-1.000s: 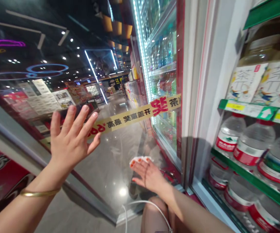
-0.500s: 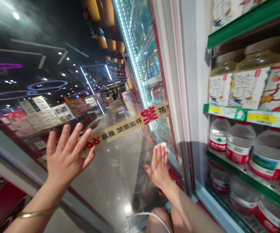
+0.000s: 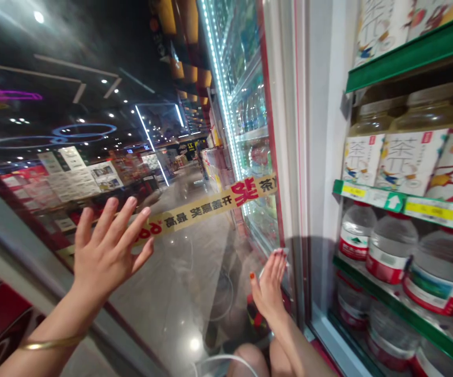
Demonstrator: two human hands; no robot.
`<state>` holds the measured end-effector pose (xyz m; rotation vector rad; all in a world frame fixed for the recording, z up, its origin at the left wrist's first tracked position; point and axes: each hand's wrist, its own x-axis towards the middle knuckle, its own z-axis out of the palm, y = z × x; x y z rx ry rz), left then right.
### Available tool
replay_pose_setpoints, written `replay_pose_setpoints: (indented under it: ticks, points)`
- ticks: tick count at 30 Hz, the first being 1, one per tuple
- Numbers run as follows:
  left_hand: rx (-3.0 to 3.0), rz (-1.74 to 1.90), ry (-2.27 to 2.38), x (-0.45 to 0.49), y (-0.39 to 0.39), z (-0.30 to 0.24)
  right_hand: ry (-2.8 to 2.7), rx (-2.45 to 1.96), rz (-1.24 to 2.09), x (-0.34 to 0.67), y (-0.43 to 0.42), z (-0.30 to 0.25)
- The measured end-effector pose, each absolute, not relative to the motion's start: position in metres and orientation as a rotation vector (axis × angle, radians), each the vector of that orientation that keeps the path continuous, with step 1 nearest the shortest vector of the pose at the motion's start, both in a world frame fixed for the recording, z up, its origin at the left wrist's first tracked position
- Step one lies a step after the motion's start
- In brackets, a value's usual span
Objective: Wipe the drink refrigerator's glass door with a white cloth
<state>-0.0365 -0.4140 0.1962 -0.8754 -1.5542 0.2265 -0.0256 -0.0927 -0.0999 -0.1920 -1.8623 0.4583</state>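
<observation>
Clock positions are taken from the middle of the head view. A large, clear glass pane (image 3: 179,285) in a grey metal frame (image 3: 10,230) spans the centre and slants down toward five o'clock. A yellow strip with red and black mirrored characters (image 3: 206,207) crosses it, rising toward two o'clock.

The person's left hand (image 3: 106,251) is at eight o'clock, fingers spread and palm toward the pane; it grasps nothing, and whether the palm touches the glass cannot be told. A thin gold-coloured bangle (image 3: 49,343) circles its wrist.

The right hand (image 3: 269,288) is at five o'clock. Its fingers lie straight and together over a small, soft white cloth (image 3: 285,252), held flat under them against the pane near its edge; the thumb, with an orange nail, stands apart. The cloth is mostly hidden, its edge peeping out at the fingertips, toward one o'clock from the palm.

At three o'clock, wide clear jars with white printed labels (image 3: 410,157) stand on a green-edged shelf. Below them, toward four o'clock, are big clear plastic bottles with red caps and red-and-white labels (image 3: 391,248). A white cable (image 3: 230,358) loops at six o'clock, by the person's knees (image 3: 246,364).
</observation>
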Motion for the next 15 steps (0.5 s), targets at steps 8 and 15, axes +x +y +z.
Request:
replay_pose_setpoints:
  ticks: [8, 15]
  points:
    - [-0.88, 0.212, -1.544, -0.039, -0.416, 0.197, -1.811, 0.423, 0.067, -0.03, -0.147, 0.05]
    - [-0.866, 0.246, -1.556, -0.043, -0.419, 0.194, -1.695, 0.276, 0.097, -0.013, -0.062, 0.005]
